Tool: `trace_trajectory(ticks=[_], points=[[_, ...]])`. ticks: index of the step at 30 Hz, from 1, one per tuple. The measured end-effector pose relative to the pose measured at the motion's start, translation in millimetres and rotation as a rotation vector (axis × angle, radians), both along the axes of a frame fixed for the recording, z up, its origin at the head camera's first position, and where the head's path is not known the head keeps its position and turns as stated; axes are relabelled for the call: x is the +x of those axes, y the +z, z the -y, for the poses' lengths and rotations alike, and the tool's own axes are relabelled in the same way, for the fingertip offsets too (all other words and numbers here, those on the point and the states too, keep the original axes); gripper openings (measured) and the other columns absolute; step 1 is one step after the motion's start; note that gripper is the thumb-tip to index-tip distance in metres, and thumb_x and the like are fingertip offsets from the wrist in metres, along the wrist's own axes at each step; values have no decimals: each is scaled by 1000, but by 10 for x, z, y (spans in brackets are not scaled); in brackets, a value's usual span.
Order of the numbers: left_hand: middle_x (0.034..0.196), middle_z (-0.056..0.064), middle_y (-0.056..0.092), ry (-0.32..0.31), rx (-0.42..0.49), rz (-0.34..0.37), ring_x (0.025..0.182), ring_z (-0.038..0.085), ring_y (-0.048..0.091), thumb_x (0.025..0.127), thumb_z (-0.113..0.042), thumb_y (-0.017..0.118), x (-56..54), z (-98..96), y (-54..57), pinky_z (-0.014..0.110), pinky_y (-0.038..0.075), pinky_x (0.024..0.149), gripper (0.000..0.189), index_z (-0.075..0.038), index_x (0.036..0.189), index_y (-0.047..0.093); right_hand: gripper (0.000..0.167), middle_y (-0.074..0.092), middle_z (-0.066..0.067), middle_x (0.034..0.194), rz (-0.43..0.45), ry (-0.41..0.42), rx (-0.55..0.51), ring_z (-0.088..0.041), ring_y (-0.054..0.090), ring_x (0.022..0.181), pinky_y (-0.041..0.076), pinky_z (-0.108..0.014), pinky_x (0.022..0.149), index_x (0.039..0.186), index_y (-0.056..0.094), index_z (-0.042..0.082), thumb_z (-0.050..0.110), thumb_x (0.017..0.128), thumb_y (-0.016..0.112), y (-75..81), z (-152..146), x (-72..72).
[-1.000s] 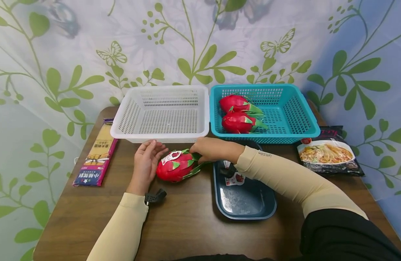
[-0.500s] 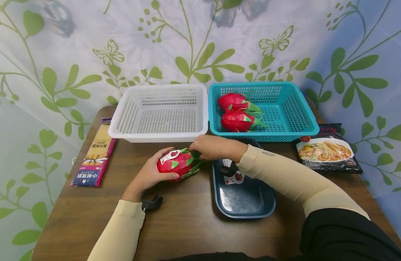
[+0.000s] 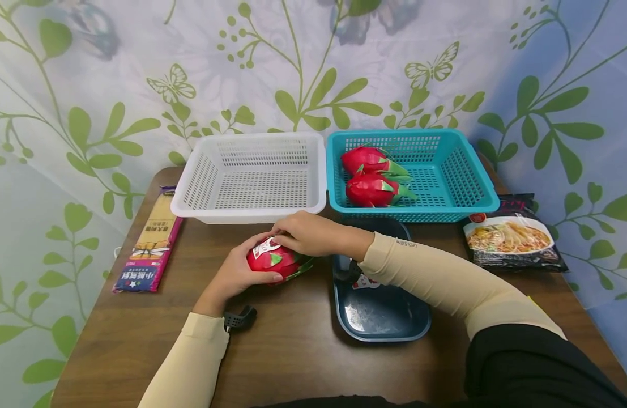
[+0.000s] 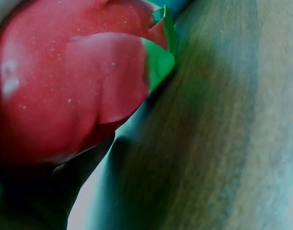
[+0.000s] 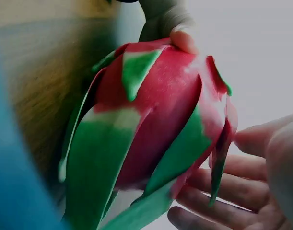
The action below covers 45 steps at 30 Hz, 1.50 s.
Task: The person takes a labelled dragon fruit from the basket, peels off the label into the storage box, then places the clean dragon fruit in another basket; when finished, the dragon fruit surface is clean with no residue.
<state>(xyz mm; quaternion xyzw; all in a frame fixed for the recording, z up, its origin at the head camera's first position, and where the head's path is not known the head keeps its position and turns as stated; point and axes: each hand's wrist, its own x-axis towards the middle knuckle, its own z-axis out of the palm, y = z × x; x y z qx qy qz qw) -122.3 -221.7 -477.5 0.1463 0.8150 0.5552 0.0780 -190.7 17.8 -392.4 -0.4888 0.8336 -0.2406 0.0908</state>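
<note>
A red dragon fruit (image 3: pixel 272 260) with green-tipped scales lies in front of the white basket. My left hand (image 3: pixel 237 272) grips its left end, thumb along the near side. A white label (image 3: pixel 264 248) with a red picture is on its upper side. Above the fruit, my right hand (image 3: pixel 305 232) has its thumb and fingertips right at the label's edge; whether they pinch it I cannot tell. In the right wrist view, the right thumb touches the fruit and the other fingers reach behind its leaves. The left wrist view shows the red skin (image 4: pixel 88 91) close up.
Behind stand a white basket (image 3: pixel 257 218) and a turquoise basket (image 3: pixel 446 212) holding two dragon fruits (image 3: pixel 371 190). A dark blue tray (image 3: pixel 384 331) with a label (image 3: pixel 366 281) in it sits under the right forearm. Pasta (image 3: pixel 150 243) and noodle (image 3: pixel 512 235) packets lie at either side.
My left hand has closed around the dragon fruit's left end. My right hand has left the leafy end and moved left to the label.
</note>
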Motion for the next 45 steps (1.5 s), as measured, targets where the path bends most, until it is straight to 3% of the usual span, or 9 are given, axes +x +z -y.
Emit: trace_trajectory(ticks=[6,16,18,22,25,29,37,41,45], points=[[137,3,61,5,-4,4,120,30,58,75,-27,98,-5,-6,-10,48,57,92,86,-22,150,55,27,76,-1,111,-21,-22,-43,-11,68,99,53,-22,91,121,73,7,22,99,77,39,39,16],[135,4,62,2,15,-6,119,29,59,77,-27,97,10,-14,-23,43,58,91,83,-19,148,55,24,75,0,100,141,-83,-198,-11,66,89,55,-20,84,117,75,4,8,93,81,120,89,38],[134,4,63,-7,36,3,117,29,61,77,-26,97,23,-24,-28,41,59,90,81,-19,147,56,22,74,2,98,208,-17,-261,-11,66,87,57,-23,83,114,76,4,7,93,81,141,51,68],[130,7,66,-19,57,-14,113,31,64,77,-19,96,29,-38,-51,38,58,91,79,-15,146,57,23,73,0,101,473,175,-385,-20,67,89,60,-37,83,116,73,2,6,93,80,261,-130,170],[132,9,65,-11,51,-40,114,32,62,77,-13,95,17,-40,-50,40,57,93,81,-13,148,57,26,72,-4,106,596,208,-427,-27,67,92,61,-44,83,118,72,2,6,93,80,375,-346,238],[138,5,61,14,15,-17,119,32,57,75,-22,97,9,-38,-14,45,56,92,88,-16,152,55,26,73,-4,104,579,74,-413,-29,68,88,62,-42,78,119,72,3,6,94,80,411,-690,277],[142,3,56,28,-12,31,126,33,51,74,-32,97,26,-33,18,45,59,87,94,-19,155,51,24,72,2,95,416,-266,-280,-21,70,83,62,-37,79,116,73,7,9,94,81,183,-1357,445],[143,3,55,21,-13,43,126,33,51,76,-32,96,23,-40,6,44,59,88,93,-20,156,50,24,71,-1,93,473,-365,-234,-23,71,80,62,-37,76,117,72,3,6,94,79,83,-1622,565],[143,3,55,28,-16,52,127,34,50,76,-31,96,17,-47,-3,46,59,89,93,-21,156,50,28,70,-4,90,574,-363,-176,-25,72,75,63,-37,72,120,69,-4,4,95,78,-8,-1772,669]])
